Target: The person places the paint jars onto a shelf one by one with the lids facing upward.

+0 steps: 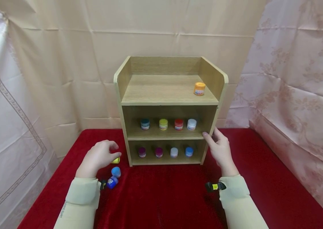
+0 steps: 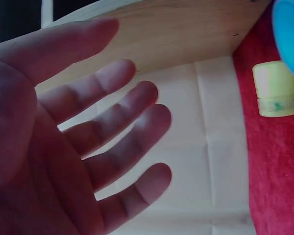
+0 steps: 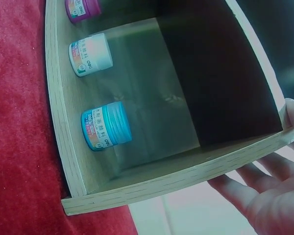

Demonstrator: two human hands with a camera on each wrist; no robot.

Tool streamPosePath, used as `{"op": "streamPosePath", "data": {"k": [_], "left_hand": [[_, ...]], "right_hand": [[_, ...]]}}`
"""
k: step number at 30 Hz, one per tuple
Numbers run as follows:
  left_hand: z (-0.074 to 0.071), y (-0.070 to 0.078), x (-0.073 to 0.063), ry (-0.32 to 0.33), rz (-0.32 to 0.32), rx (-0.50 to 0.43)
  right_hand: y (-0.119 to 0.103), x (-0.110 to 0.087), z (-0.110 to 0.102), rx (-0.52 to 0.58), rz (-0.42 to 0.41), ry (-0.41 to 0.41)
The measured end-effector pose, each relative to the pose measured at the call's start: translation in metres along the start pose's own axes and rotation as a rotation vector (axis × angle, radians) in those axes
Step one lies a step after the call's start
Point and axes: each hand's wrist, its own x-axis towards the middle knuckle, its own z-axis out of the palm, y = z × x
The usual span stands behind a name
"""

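My left hand point(image 1: 99, 156) hovers over the table at the left of the wooden shelf point(image 1: 169, 103). Its fingers are spread and relaxed in the left wrist view, holding nothing. A yellow paint jar point(image 1: 116, 160) shows just under the fingertips in the head view; the left wrist view shows this jar apart from the hand. Nearer my left wrist are a light blue jar point(image 1: 116, 172) and a dark blue jar point(image 1: 112, 182). My right hand point(image 1: 221, 149) grips the shelf's right side panel, thumb at the front edge and fingers round the outside.
An orange jar point(image 1: 199, 88) stands on the shelf's top. Several jars, including a red one point(image 1: 179, 124), line the middle tier; the bottom tier bears two purple jars, a white jar point(image 1: 174, 152) and a blue jar point(image 1: 189, 151). Red cloth point(image 1: 161, 197) covers the table; curtains hang around it.
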Motion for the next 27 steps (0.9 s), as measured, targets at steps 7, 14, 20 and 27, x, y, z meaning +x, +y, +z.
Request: {"op": "streamPosePath", "data": {"k": [7, 14, 20, 27], "left_hand": [[0.014, -0.007, 0.003, -0.091, -0.038, 0.039], [0.023, -0.011, 0.004, -0.151, -0.056, 0.039], [0.029, -0.011, 0.002, -0.203, -0.090, 0.033], [0.032, -0.011, 0.000, -0.242, -0.124, -0.022]], "right_hand": [[-0.007, -0.001, 0.000, -0.010, 0.007, 0.002], [-0.007, -0.002, 0.000, -0.006, 0.004, -0.003], [0.009, 0.002, 0.001, 0.007, 0.001, -0.001], [0.034, 0.009, 0.001, 0.012, -0.008, 0.011]]}}
